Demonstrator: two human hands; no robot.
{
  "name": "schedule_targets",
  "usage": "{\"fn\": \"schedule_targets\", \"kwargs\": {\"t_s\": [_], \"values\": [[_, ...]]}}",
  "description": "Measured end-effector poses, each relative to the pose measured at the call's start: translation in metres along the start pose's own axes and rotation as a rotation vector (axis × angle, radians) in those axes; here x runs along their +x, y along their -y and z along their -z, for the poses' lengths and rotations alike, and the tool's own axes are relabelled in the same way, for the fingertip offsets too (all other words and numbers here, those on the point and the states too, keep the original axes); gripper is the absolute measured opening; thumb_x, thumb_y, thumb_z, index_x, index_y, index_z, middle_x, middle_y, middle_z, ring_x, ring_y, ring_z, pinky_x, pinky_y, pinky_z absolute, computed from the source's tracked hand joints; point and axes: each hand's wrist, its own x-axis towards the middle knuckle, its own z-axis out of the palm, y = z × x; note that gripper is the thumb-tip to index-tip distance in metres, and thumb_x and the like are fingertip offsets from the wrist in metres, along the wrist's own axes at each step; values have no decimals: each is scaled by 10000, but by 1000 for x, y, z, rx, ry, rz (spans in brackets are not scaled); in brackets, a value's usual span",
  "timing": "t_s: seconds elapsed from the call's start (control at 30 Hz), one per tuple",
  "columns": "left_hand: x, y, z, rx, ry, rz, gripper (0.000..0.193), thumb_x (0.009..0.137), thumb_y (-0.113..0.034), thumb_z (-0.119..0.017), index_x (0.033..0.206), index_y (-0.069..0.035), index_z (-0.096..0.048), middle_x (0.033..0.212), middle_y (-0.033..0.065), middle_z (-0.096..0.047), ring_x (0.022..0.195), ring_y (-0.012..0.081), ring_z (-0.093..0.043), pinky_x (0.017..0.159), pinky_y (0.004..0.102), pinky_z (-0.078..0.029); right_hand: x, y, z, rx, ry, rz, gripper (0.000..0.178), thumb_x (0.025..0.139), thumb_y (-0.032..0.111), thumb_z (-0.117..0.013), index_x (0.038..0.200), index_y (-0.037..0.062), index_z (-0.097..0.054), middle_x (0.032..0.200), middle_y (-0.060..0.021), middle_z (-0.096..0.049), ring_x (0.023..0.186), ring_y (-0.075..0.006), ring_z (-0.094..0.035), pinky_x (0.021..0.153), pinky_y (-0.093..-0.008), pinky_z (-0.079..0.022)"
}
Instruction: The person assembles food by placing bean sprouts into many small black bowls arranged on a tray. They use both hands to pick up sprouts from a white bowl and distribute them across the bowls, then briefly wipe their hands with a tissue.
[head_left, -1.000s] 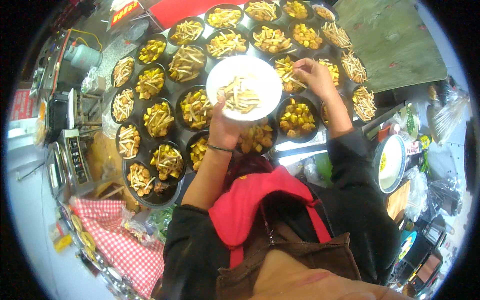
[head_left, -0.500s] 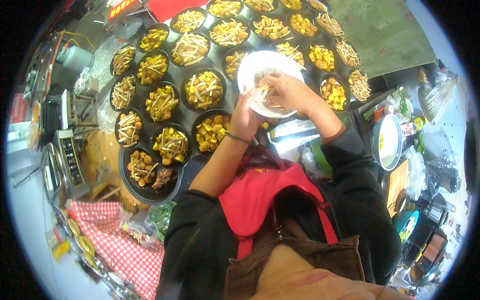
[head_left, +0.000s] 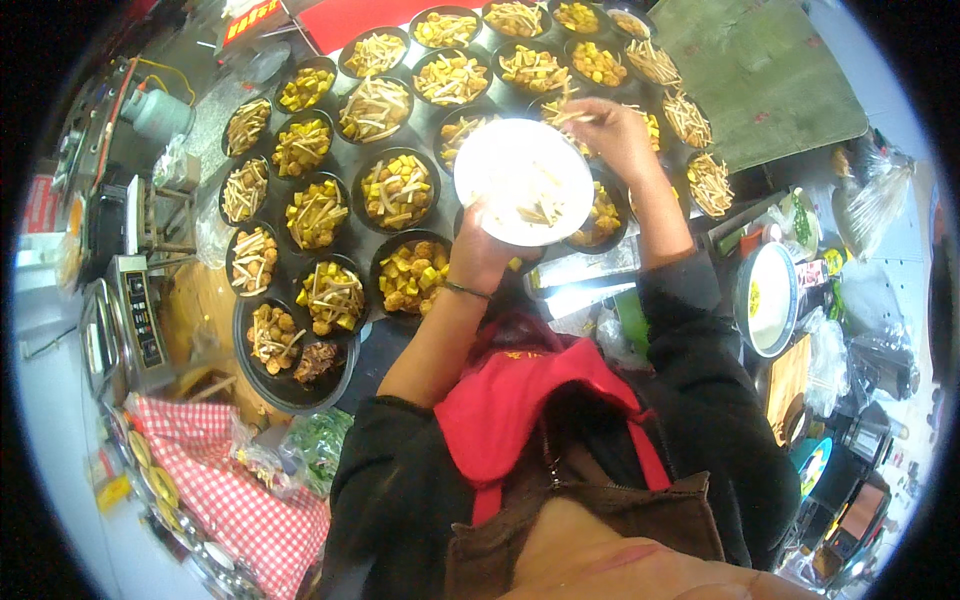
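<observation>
My left hand grips the near left rim of a white bowl, tilted and partly filled with pale food strips. Beyond the bowl's right side, my right hand pinches a few pale strips above the black bowls. Beneath the hand, a black bowl is mostly hidden by fingers and strips. Nearby, a black bowl of yellow chunks and brown pieces shows right of the white bowl. Left of it stands another black bowl with yellow chunks and strips on top.
Several filled black bowls crowd the metal table. A large dark pan sits at its near left, beside a checked cloth. To the right are a white basin and a cutting board. A green-grey board lies far right.
My right hand has come out of the white bowl and moved up and right, holding strips. The white bowl has shifted slightly left and down with my left hand.
</observation>
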Motion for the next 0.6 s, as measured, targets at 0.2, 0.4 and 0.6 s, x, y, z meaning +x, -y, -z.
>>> {"fn": "schedule_targets", "kwargs": {"t_s": [0.2, 0.4, 0.6], "values": [[-3, -15, -7, -476, -182, 39, 603, 864, -406, -490, 1340, -84, -308, 1300, 112, -451, 1147, 276, -496, 865, 415, -483, 48, -53, 5, -394, 44, -6, 179, 775, 176, -655, 941, 117, -687, 824, -144, -652, 739, -246, -640, 676, -323, -489], [-1, -20, -7, -477, -273, 12, 642, 839, -423, -534, 1347, -104, -307, 1307, 106, -444, 1150, 280, -495, 867, 422, -497, 59, -82, -1, -340, 67, -82, 192, 784, 186, -652, 959, 110, -680, 829, -116, -664, 748, -217, -644, 681, -306, -487], [2, -17, 0, -459, -312, 23, 636, 842, -425, -527, 1353, -116, -306, 1304, 111, -448, 1150, 286, -494, 864, 424, -500, 64, -104, 8, -247, -35, -48, 217, 783, 228, -659, 970, 119, -679, 851, -114, -668, 766, -220, -644, 689, -310, -485]]}}
